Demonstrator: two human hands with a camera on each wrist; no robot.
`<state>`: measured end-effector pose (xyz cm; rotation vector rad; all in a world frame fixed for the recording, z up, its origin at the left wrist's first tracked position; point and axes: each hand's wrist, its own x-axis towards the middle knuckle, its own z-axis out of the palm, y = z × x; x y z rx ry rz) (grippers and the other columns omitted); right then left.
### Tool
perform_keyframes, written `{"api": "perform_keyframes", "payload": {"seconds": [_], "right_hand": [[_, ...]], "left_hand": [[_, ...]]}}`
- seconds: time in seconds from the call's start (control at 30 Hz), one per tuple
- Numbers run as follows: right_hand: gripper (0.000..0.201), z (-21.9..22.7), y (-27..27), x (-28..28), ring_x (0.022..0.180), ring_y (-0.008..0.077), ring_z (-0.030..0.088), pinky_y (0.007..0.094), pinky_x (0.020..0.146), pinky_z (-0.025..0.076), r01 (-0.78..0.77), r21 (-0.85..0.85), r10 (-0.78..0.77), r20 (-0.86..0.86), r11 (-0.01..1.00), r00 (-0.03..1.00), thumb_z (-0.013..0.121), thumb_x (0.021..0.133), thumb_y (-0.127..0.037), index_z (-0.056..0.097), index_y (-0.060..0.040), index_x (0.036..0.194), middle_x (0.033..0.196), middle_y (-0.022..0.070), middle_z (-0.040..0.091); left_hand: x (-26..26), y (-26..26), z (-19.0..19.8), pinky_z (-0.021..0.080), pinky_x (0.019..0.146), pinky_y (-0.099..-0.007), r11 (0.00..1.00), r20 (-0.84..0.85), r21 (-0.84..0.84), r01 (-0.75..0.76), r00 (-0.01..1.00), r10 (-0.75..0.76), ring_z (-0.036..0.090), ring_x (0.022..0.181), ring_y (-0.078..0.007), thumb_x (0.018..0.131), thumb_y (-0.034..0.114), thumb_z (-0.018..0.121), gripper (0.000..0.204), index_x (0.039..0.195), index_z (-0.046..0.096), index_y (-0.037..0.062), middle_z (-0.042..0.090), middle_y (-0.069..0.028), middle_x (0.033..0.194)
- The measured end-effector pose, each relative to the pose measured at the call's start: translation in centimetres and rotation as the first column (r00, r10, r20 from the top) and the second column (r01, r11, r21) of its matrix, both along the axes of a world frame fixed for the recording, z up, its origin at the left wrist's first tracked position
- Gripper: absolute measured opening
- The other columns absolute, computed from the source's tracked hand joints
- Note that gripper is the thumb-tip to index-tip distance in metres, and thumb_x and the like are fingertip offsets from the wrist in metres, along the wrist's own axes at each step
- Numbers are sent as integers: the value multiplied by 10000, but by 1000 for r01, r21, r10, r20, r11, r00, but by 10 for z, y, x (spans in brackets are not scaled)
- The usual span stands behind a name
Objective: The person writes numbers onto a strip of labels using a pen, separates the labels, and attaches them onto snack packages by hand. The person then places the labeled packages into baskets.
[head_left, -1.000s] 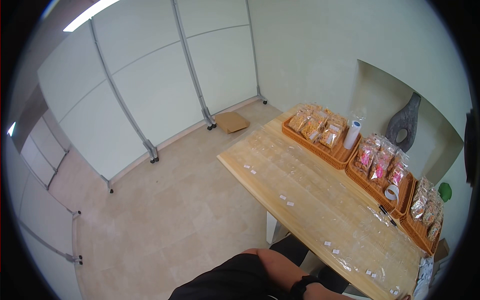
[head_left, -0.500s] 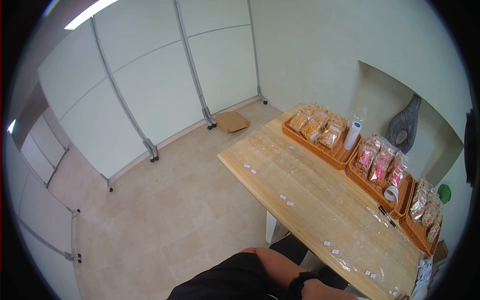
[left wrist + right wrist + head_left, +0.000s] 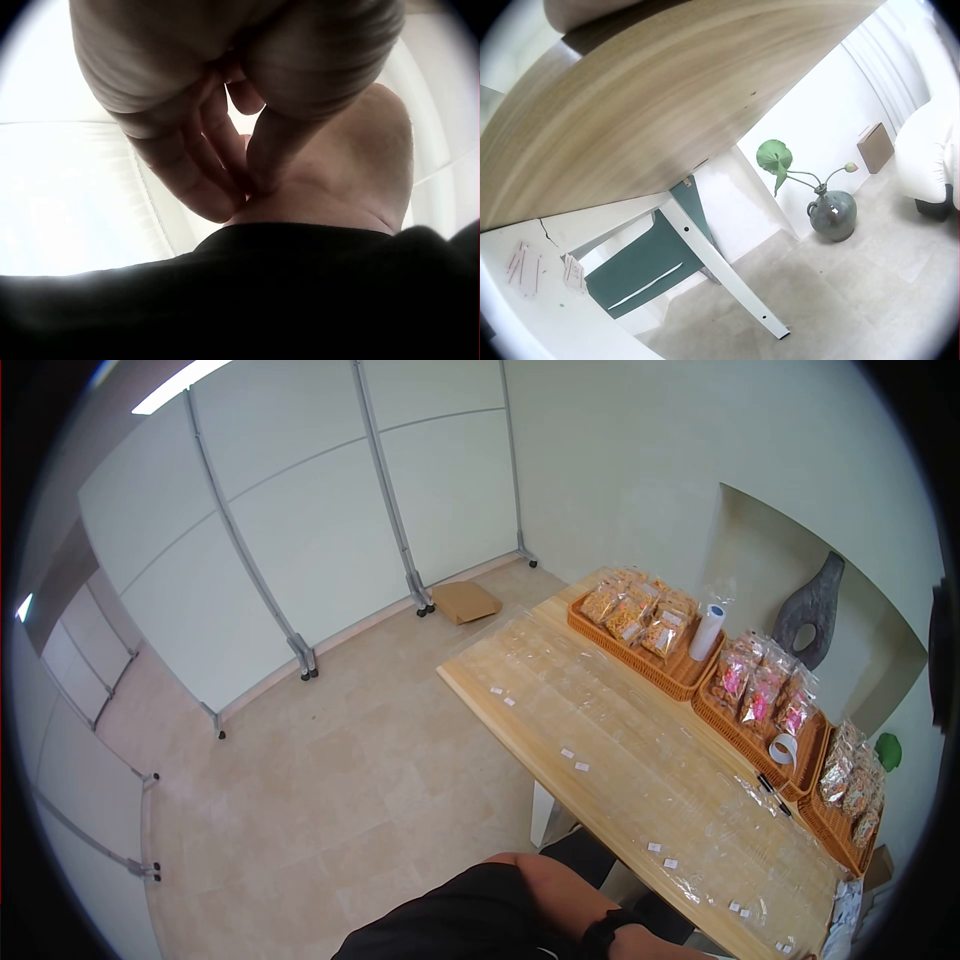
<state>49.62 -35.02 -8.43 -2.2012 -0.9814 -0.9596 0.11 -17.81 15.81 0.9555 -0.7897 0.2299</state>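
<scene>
In the left wrist view my left hand (image 3: 172,82) has loosely bent fingers, their tips close to the thumb, with nothing visible between them. It overlaps bare skin above a black shirt (image 3: 300,277). My bent forearm (image 3: 560,895), with a black wristband (image 3: 605,932), lies beside the table at the bottom of the head view. Part of my right hand (image 3: 585,10) shows over the rim of the wooden table (image 3: 675,112); its fingers are mostly hidden. Small white labels (image 3: 654,848) lie in pairs on clear plastic across the tabletop (image 3: 590,710).
Wicker baskets (image 3: 640,667) with bagged snacks (image 3: 665,630) line the wall side. A white roll (image 3: 707,632), a tape roll (image 3: 784,750) and black pens (image 3: 773,795) are there too. A cardboard piece (image 3: 465,602) lies on the floor; below the table stands a vase (image 3: 834,217).
The head view shifts very slightly, and my banded forearm moves a little at the lower edge. Baskets, labels and pens stay in place.
</scene>
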Motion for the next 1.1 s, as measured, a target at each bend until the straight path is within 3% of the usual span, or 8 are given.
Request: {"api": "perform_keyframes", "payload": {"seconds": [0.23, 0.77, 1.07, 1.1], "right_hand": [[396, -2, 0, 0, 909, 356, 590, 484, 801, 474, 3, -20, -3, 33, 1000, 999, 634, 956, -444, 662, -56, 1028, 984, 150, 628], [402, -4, -6, 0, 899, 354, 591, 489, 790, 473, 27, -67, -19, 111, 997, 994, 637, 953, -458, 663, -63, 1022, 974, 141, 627], [406, -6, -10, 1, 894, 353, 591, 492, 784, 472, 39, -93, -24, 153, 995, 988, 638, 951, -466, 664, -66, 1019, 968, 136, 626], [406, -6, -10, 1, 893, 353, 591, 493, 783, 472, 40, -96, -24, 158, 995, 987, 639, 951, -466, 664, -67, 1018, 968, 136, 625]], "left_hand": [[0, -6, -5, 448, 593, -341, 993, -94, -84, 87, 991, -95, 563, 744, -158, 815, 372, 843, 442, 878, 668, -29, 655, -87, 826], [-1, -4, -2, 429, 581, -348, 994, -67, -81, 78, 994, -84, 544, 723, -168, 809, 374, 842, 434, 827, 662, -20, 622, -86, 783], [-1, -2, 3, 416, 598, -420, 999, 38, -35, -30, 999, 31, 531, 678, -267, 884, 416, 758, 459, 751, 652, -10, 606, -139, 752], [-4, 1, 4, 427, 612, -386, 996, 38, -67, 50, 998, -47, 558, 724, -259, 913, 346, 732, 363, 869, 689, -11, 624, -137, 836]]}}
